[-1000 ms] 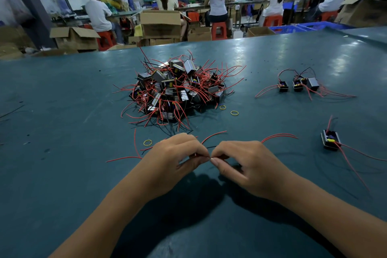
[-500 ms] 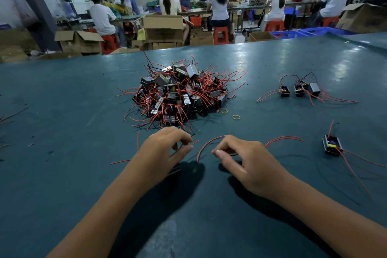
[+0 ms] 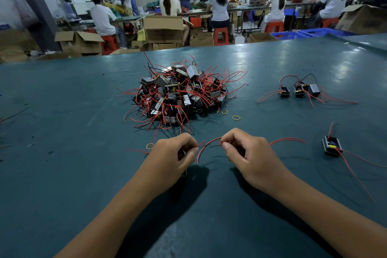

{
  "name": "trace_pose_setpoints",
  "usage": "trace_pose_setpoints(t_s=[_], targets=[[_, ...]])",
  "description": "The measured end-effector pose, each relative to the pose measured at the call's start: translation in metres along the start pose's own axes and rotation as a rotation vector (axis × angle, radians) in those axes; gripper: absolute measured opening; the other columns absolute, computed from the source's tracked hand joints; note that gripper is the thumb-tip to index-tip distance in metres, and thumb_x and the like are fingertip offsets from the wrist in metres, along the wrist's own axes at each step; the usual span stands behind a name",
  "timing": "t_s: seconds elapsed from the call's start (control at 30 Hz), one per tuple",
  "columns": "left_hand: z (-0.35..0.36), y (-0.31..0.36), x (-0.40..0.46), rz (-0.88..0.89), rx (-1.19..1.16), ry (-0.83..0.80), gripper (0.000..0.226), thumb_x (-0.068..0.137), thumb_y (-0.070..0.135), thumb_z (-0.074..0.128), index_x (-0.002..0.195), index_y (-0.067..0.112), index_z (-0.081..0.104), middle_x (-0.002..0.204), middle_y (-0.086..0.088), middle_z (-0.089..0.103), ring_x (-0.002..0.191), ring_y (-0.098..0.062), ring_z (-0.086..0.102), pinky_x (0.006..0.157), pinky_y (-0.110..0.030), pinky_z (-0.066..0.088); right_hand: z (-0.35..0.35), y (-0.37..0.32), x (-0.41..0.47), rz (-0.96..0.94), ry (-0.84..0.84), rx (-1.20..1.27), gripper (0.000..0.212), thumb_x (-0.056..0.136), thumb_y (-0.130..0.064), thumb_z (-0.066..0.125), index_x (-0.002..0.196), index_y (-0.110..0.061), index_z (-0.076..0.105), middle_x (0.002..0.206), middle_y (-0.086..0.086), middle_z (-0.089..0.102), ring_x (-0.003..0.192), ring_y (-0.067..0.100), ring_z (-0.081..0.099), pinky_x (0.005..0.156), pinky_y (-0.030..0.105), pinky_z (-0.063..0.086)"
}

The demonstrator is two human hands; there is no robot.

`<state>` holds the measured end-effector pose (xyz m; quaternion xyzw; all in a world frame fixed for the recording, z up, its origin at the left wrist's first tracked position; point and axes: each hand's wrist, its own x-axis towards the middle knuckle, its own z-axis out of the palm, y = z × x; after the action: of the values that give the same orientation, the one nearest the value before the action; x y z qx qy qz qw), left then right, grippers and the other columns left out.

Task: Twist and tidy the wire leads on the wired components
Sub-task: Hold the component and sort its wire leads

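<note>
In the head view, both hands work low over the teal surface [image 3: 62, 153], just in front of a heap of wired components [image 3: 180, 94]. The left hand [image 3: 173, 157] is curled around a small dark component, mostly hidden inside the fist, so its orientation cannot be told. The right hand [image 3: 245, 153] pinches the tip of a red wire lead [image 3: 206, 145] between thumb and forefinger. That lead arcs between the two hands, its long axis running roughly left to right, bowing up and away from the person before dropping toward the left hand. A pair of red leads [image 3: 287, 140] trails out to the right from behind the right hand.

Further right, a single component [image 3: 332, 148] lies alone, its red leads pointing right and toward the person. Three more components [image 3: 298, 90] sit in a row at the far right, leads splayed sideways. Yellow rubber bands [image 3: 236, 117] lie near the heap.
</note>
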<state>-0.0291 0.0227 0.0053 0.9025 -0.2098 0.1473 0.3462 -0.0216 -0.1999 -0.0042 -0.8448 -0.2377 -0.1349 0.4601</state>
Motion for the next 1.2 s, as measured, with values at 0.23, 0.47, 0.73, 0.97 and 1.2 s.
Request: trace_pose_setpoints(t_s=[0.23, 0.47, 0.73, 0.97, 1.2], targets=[[0.006, 0.013, -0.004, 0.020, -0.084, -0.044, 0.010, 0.093, 0.017, 0.064, 0.085, 0.022, 0.061, 0.067, 0.006, 0.066, 0.059, -0.015, 0.060, 0.059, -0.037, 0.049, -0.001, -0.001, -0.001, 0.022, 0.011, 0.036, 0.009, 0.093, -0.017, 0.065, 0.087, -0.023, 0.068, 0.066, -0.002, 0.064, 0.061, 0.018, 0.058, 0.063, 0.036, 0.048], [0.010, 0.014, -0.005, 0.011, -0.099, -0.017, 0.010, 0.094, 0.015, 0.066, 0.085, 0.020, 0.063, 0.068, 0.009, 0.070, 0.058, -0.010, 0.063, 0.057, -0.029, 0.052, 0.004, 0.001, -0.001, 0.038, 0.039, 0.170, 0.005, 0.088, -0.030, 0.062, 0.088, -0.030, 0.067, 0.068, -0.001, 0.064, 0.063, 0.025, 0.059, 0.059, 0.040, 0.048], [0.015, 0.015, -0.006, -0.046, -0.132, 0.005, 0.014, 0.095, 0.018, 0.064, 0.085, 0.025, 0.058, 0.073, 0.010, 0.074, 0.059, -0.003, 0.066, 0.059, -0.024, 0.054, 0.005, 0.001, -0.003, 0.054, 0.046, 0.207, 0.013, 0.094, -0.009, 0.062, 0.086, -0.018, 0.067, 0.080, -0.006, 0.074, 0.075, 0.008, 0.072, 0.070, 0.022, 0.055], [0.015, 0.019, -0.007, -0.034, -0.097, -0.001, 0.007, 0.093, 0.018, 0.064, 0.087, 0.020, 0.061, 0.077, 0.003, 0.073, 0.063, -0.019, 0.065, 0.062, -0.042, 0.054, 0.007, -0.003, -0.004, 0.057, 0.004, 0.205, 0.012, 0.096, -0.011, 0.061, 0.089, -0.020, 0.065, 0.076, -0.007, 0.073, 0.067, 0.006, 0.069, 0.066, 0.025, 0.056], [0.016, 0.021, -0.006, -0.039, -0.103, 0.006, 0.009, 0.093, 0.015, 0.064, 0.085, 0.019, 0.061, 0.073, 0.004, 0.073, 0.059, -0.017, 0.065, 0.061, -0.039, 0.055, 0.008, -0.003, -0.002, 0.068, 0.046, 0.252, 0.008, 0.090, -0.027, 0.061, 0.086, -0.026, 0.068, 0.066, 0.000, 0.065, 0.065, 0.023, 0.061, 0.065, 0.037, 0.050]])
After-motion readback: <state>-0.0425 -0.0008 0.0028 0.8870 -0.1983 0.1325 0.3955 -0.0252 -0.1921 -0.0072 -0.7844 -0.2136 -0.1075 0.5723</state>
